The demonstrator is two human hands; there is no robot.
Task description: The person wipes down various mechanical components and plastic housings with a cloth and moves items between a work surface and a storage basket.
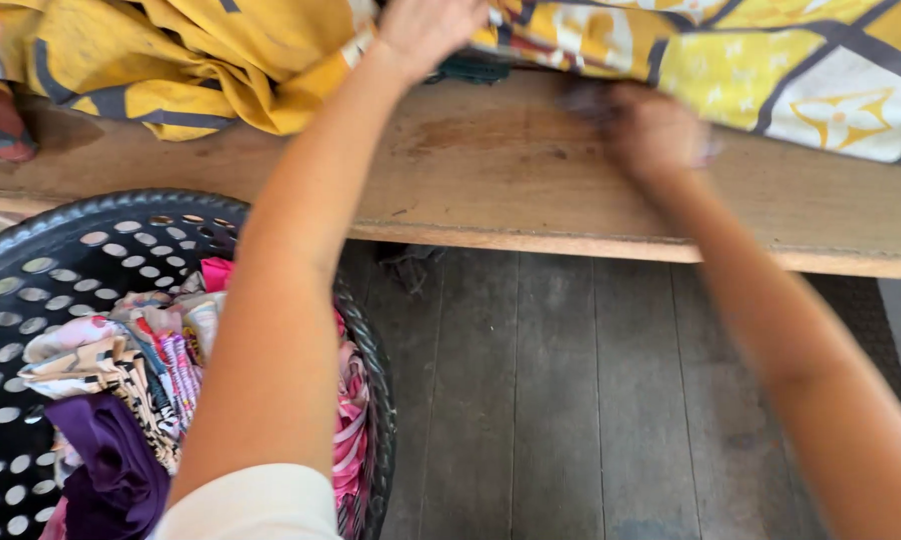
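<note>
Both hands reach forward over the bare wooden table [491,170]. The left hand [426,30] lies on the yellow patterned cloth with grey lines [201,50] at the far edge. The right hand [651,130], blurred, touches the edge of the same cloth. On the dark plank floor [571,400], at the left, stands a black perforated plastic basket [31,260] with colourful crumpled clothes [141,380] inside.

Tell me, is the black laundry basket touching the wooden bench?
Cannot tell. In the head view the black laundry basket sits on the floor with its rim right at the wooden bench's front edge, but looking down from above hides whether they meet or a gap remains.
</note>
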